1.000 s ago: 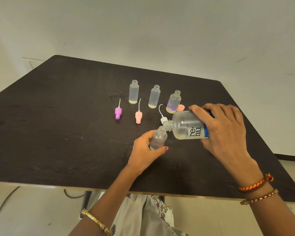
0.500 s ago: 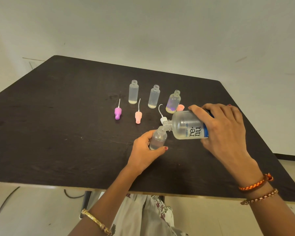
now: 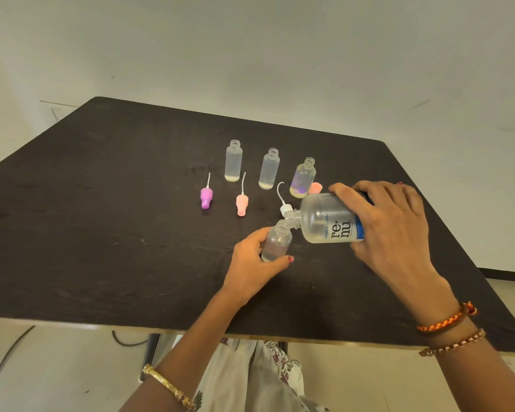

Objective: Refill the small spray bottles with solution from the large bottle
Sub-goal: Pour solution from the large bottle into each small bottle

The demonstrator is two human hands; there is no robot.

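Solution bottle tipped into a small bottle

Dark table (image 3: 101,233) lies bare across its whole left half and along the near edge; the work sits right of centre, nearer the right edge. Right hand (image 3: 393,230) grips the large bottle (image 3: 327,218), its long axis near level, neck pointing left and touching the mouth of the small spray bottle (image 3: 275,242). Left hand (image 3: 253,260) holds that bottle upright on the table. Three open bottles (image 3: 269,169) stand behind, pump caps (image 3: 241,203) lying before them.

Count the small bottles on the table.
4: three uncapped in a back row, one held by the left hand under the large bottle.
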